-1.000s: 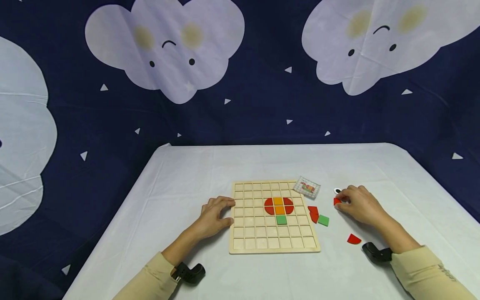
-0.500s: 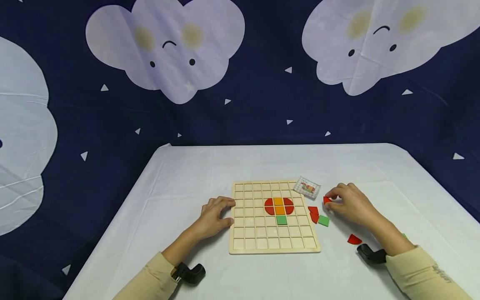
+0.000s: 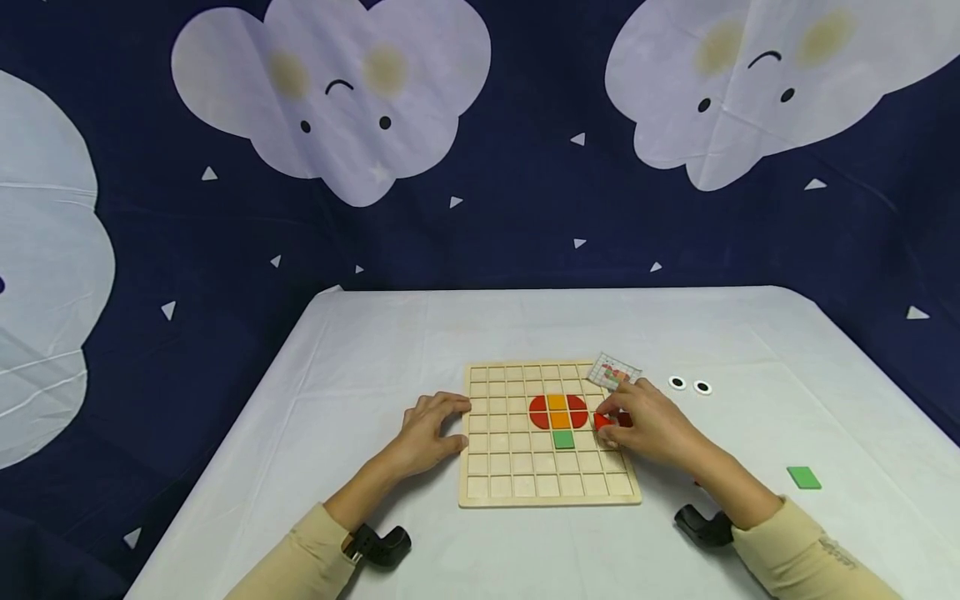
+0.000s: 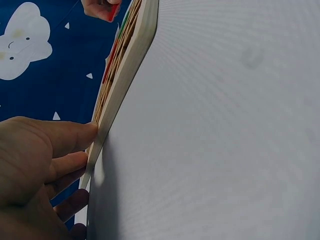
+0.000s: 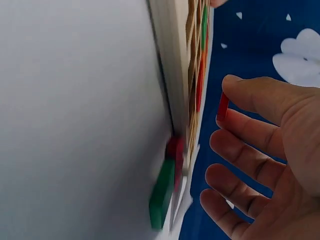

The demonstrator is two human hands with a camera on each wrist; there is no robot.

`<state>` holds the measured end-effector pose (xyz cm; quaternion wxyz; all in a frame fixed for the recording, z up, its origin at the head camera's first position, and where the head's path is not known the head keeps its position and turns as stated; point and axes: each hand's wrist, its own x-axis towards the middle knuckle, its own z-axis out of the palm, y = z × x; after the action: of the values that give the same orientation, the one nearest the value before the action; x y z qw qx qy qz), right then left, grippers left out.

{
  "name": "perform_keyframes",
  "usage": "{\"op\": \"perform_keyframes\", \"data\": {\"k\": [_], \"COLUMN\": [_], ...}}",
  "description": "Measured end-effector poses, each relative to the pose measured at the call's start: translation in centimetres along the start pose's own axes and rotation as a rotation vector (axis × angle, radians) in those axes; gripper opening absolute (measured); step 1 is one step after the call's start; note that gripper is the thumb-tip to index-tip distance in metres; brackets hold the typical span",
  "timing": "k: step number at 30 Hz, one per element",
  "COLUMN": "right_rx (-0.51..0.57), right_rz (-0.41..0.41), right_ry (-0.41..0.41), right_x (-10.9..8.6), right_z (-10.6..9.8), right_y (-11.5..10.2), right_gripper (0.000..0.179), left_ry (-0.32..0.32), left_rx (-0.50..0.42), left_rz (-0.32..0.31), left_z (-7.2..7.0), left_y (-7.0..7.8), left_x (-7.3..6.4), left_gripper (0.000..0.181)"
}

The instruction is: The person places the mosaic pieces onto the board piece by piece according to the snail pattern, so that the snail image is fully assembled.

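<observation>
The right hand (image 3: 656, 423) pinches a red piece (image 3: 602, 422) between thumb and index finger, above the board's right margin, its other fingers apart from the piece; the edge grip presumably leaves the flat faces free. The left hand (image 3: 423, 437) has relaxed, unclenched fingers, its thumb and fingertips touching the left edge of the board (image 3: 502, 487), perhaps to steady it. Left of the right fingertips, orange squares (image 3: 556, 402), red segments (image 3: 537, 413) and a green square (image 3: 563, 439) sit in the grid. Under that hand, just beside the board, lie a loose green piece (image 5: 162, 192) and some red (image 5: 174, 147). Beyond its fingertips, a card (image 3: 613, 367) overlaps the board's corner, probably within sight for reference; it shows a coloured grid picture, with no readable words. Lettering runs along the right sleeve (image 3: 795, 546), too small to read. No brand is legible.
</observation>
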<state>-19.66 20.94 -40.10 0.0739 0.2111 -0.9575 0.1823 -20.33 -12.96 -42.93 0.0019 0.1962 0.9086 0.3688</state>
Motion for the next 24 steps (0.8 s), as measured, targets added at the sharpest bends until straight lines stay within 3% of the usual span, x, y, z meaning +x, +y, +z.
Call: {"op": "perform_keyframes", "data": {"k": [13, 24], "right_rx": [-0.005, -0.027], "right_rz": [-0.092, -0.107], "right_ry": [-0.039, -0.034], "right_x": [0.2, 0.1], "right_z": [1.4, 1.7], "right_y": [-1.5, -1.6], "right_gripper": [0.019, 0.019], "left_ry": [-0.015, -0.016], "left_rx": [0.002, -0.004], "left_rz": [-0.012, -0.017], "left_z": [-0.1, -0.1], "left_y": [0.1, 0.1], "left_x": [0.0, 0.0], "left_gripper": [0.043, 0.043]}}
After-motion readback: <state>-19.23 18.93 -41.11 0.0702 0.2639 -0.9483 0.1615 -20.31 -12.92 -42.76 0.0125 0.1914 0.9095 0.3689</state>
